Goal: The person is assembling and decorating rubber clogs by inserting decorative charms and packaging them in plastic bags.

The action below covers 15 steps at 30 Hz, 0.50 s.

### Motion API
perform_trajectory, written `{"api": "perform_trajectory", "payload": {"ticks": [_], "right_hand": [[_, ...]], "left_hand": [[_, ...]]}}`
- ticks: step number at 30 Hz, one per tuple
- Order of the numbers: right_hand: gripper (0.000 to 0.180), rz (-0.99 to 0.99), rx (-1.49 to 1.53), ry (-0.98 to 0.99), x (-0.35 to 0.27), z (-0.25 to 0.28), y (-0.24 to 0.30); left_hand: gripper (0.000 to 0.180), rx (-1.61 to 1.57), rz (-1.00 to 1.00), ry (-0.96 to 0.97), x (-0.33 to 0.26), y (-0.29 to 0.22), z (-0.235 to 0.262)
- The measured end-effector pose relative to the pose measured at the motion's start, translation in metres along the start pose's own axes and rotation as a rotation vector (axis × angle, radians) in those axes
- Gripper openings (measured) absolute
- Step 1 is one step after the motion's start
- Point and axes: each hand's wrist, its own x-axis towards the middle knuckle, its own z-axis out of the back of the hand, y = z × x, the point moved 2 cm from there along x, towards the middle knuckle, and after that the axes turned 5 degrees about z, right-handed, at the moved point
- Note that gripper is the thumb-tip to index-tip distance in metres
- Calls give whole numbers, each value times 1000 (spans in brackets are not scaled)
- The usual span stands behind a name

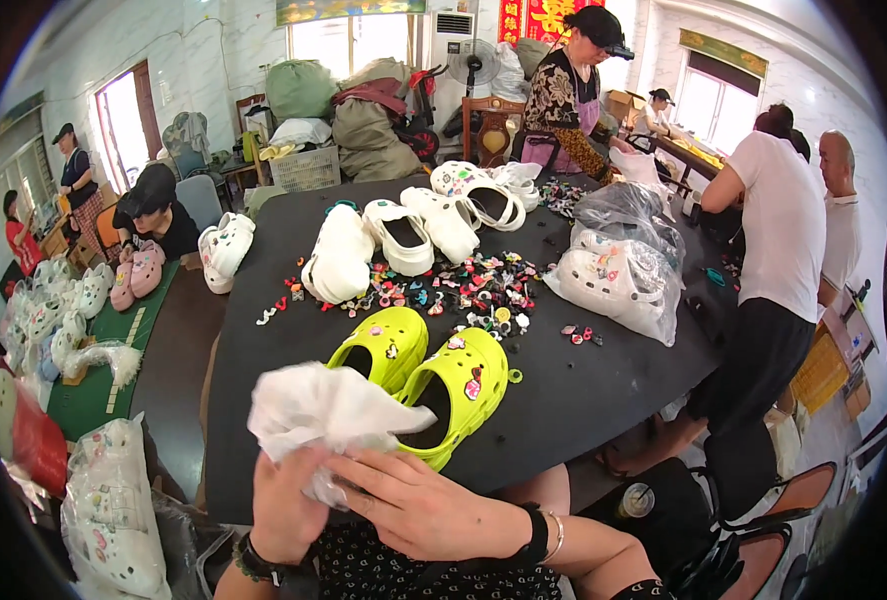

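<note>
A crumpled wad of thin white sheet, tissue paper or soft plastic, is bunched up between my two hands just in front of me. My left hand grips its lower end, with the fingers partly hidden. From the other side, the fingers of my right hand press together onto the same wad. Just beyond lies a pair of lime-green clogs, the left clog and the right clog, with small charms on their tops. A loose part of the wad overlaps the right clog's opening.
Colourful shoe charms lie heaped on the dark table. Several white clogs stand behind them, and bagged white clogs sit at the right. A co-worker stands at the far side; another person stands at the right.
</note>
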Motion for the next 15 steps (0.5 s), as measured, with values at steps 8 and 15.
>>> {"api": "perform_trajectory", "payload": {"ticks": [8, 15], "right_hand": [[49, -348, 185, -265, 25, 6, -56], [38, -449, 73, -110, 48, -34, -105]], "left_hand": [[46, 64, -369, -168, 48, -63, 49], [45, 416, -361, 96, 77, -72, 32]]}}
